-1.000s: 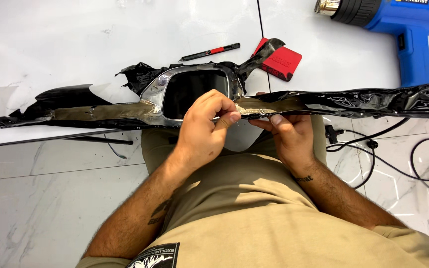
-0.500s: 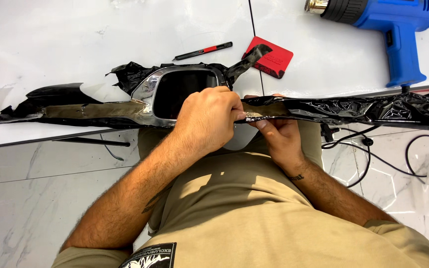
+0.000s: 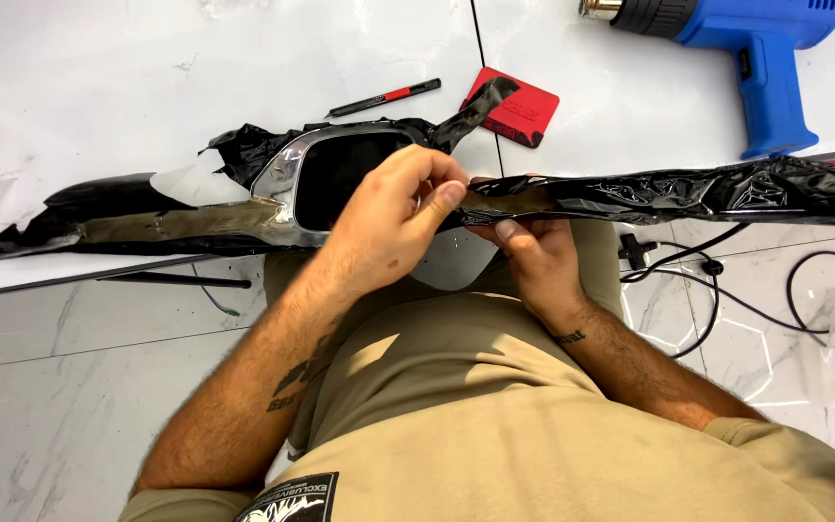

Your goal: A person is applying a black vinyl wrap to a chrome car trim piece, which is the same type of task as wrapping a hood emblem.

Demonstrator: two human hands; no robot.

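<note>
Film (image 3: 688, 193) wrinkles black along a long trim piece (image 3: 176, 224) at the desk (image 3: 99, 77) edge — partly loose. Left hand (image 3: 388, 227) pinches film; right hand (image 3: 533, 256) clamps the trim — much remains.

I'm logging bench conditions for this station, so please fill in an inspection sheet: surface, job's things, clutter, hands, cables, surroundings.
Surface: white table, glossy, a dark seam running down it.
Job's things: long trim piece with a chrome-edged opening lies along the table's near edge; crumpled black film covers its right stretch.
Clutter: blue heat gun at top right; red squeegee partly under a film strip; black and red utility knife beside it.
Hands: left hand pinches the film at the trim's middle; right hand grips the trim from below.
Cables: black cord loops on the floor at right.
Surroundings: marble-look floor tiles; nothing else seen.
</note>
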